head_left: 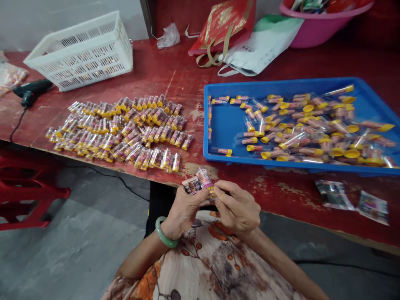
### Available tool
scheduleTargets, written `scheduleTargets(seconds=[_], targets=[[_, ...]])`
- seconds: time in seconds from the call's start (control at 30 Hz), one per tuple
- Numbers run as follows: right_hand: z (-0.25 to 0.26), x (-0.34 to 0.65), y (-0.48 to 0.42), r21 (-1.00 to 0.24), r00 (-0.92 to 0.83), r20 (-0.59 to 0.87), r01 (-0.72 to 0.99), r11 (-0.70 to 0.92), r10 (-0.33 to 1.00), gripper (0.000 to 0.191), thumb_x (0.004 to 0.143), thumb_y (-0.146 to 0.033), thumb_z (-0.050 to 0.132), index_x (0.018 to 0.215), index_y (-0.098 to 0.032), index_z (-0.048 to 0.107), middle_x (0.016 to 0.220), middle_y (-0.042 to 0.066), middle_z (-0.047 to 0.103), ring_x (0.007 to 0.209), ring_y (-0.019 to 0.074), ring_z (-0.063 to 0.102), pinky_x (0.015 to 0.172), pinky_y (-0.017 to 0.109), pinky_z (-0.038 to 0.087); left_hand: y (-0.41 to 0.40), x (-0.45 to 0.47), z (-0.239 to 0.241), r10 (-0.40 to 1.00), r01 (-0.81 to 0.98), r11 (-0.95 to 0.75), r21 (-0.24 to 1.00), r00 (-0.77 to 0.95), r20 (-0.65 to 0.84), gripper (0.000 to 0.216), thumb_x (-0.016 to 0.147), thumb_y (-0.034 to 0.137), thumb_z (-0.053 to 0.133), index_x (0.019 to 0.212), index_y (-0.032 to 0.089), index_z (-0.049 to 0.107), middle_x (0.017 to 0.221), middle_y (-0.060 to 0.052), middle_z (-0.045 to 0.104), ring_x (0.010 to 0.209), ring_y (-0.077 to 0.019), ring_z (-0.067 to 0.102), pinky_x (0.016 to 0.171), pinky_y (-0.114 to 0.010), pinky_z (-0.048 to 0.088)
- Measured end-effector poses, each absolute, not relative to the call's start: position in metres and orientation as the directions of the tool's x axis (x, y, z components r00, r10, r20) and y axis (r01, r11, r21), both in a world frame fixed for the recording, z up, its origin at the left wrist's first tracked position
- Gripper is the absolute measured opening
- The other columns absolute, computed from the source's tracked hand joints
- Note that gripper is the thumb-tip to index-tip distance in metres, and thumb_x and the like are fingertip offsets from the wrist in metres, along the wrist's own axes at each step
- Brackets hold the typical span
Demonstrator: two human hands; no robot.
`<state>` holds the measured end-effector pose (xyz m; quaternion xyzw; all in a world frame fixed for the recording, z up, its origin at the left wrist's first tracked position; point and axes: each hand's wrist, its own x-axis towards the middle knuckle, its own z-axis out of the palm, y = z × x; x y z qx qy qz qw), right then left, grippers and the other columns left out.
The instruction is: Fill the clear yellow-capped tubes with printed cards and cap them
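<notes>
Presently I note my left hand and right hand both pinched on small wrapped tubes at the red worktop edge, blue tray at two o'clock, sorted rows at ten.

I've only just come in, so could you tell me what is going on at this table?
A person seated at the red table holds a small wrapped tube between the left hand and right hand, with a printed label beside it. Rows of wrapped tubes lie on the table to the left. A blue tray to the right holds loose yellow-capped tubes. A white basket stands behind.
</notes>
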<state>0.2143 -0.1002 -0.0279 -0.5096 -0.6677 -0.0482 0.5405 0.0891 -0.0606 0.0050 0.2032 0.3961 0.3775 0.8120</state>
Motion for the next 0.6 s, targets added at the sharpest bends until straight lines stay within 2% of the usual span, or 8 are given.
scheduleTargets(seconds=[0.17, 0.27, 0.33, 0.43, 0.5, 0.6], targets=[[-0.030, 0.214, -0.097, -0.409, 0.046, 0.778, 0.794, 0.450, 0.627, 0.020, 0.082, -0.006, 0.059, 0.096, -0.017, 0.065, 0.092, 0.010, 0.068, 0.079, 0.0172, 0.067, 0.064, 0.026, 0.054, -0.060, 0.088, -0.002, 0.803, -0.460, 0.592, 0.662, 0.405, -0.437, 0.030, 0.063, 0.026, 0.084, 0.086, 0.014, 0.068, 0.080, -0.003, 0.069, 0.070, -0.0134, 0.063, 0.072, -0.027, 0.052], [-0.016, 0.225, -0.094, -0.527, -0.019, 0.693, 0.668, 0.525, 0.720, 0.019, 0.082, -0.008, 0.057, 0.096, -0.019, 0.066, 0.091, 0.008, 0.068, 0.080, 0.0165, 0.066, 0.066, 0.025, 0.054, -0.056, 0.084, -0.006, 0.815, -0.457, 0.572, 0.682, 0.408, -0.411, 0.029, 0.065, 0.026, 0.082, 0.087, 0.014, 0.068, 0.080, -0.003, 0.069, 0.069, -0.0138, 0.063, 0.070, -0.027, 0.052], [-0.006, 0.236, -0.090, -0.706, -0.045, 0.543, 0.516, 0.485, 0.838, 0.021, 0.081, -0.013, 0.057, 0.099, -0.020, 0.066, 0.094, 0.007, 0.068, 0.080, 0.0164, 0.066, 0.067, 0.025, 0.053, -0.052, 0.080, -0.007, 0.826, -0.429, 0.548, 0.718, 0.410, -0.386, 0.030, 0.067, 0.027, 0.081, 0.089, 0.013, 0.068, 0.079, -0.003, 0.069, 0.067, -0.0139, 0.063, 0.067, -0.028, 0.053], [0.005, 0.246, -0.077, -0.919, 0.025, 0.232, 0.333, 0.210, 0.972, 0.024, 0.079, -0.026, 0.062, 0.103, -0.019, 0.065, 0.091, 0.006, 0.069, 0.070, 0.0152, 0.064, 0.059, 0.024, 0.051, -0.049, 0.075, -0.008, 0.845, -0.325, 0.472, 0.819, 0.433, -0.315, 0.027, 0.066, 0.026, 0.081, 0.087, 0.012, 0.071, 0.072, -0.002, 0.067, 0.062, -0.0119, 0.059, 0.065, -0.026, 0.051], [0.008, 0.243, -0.065, -0.972, 0.067, 0.063, 0.233, 0.045, 0.996, 0.032, 0.075, -0.034, 0.068, 0.102, -0.018, 0.065, 0.086, 0.005, 0.069, 0.067, 0.0154, 0.062, 0.059, 0.025, 0.051, -0.049, 0.073, -0.008, 0.847, -0.266, 0.410, 0.872, 0.466, -0.256, 0.021, 0.066, 0.024, 0.081, 0.080, 0.012, 0.071, 0.067, -0.001, 0.065, 0.061, -0.0106, 0.056, 0.065, -0.024, 0.049], [0.014, 0.230, -0.049, -0.987, 0.023, -0.055, 0.147, -0.058, 0.998, 0.034, 0.067, -0.038, 0.074, 0.093, -0.016, 0.067, 0.078, 0.004, 0.068, 0.068, 0.0160, 0.062, 0.063, 0.027, 0.051, -0.046, 0.071, -0.008, 0.845, -0.245, 0.363, 0.899, 0.494, -0.207, 0.017, 0.067, 0.024, 0.080, 0.073, 0.012, 0.071, 0.063, 0.000, 0.064, 0.060, -0.0100, 0.055, 0.064, -0.023, 0.047]])
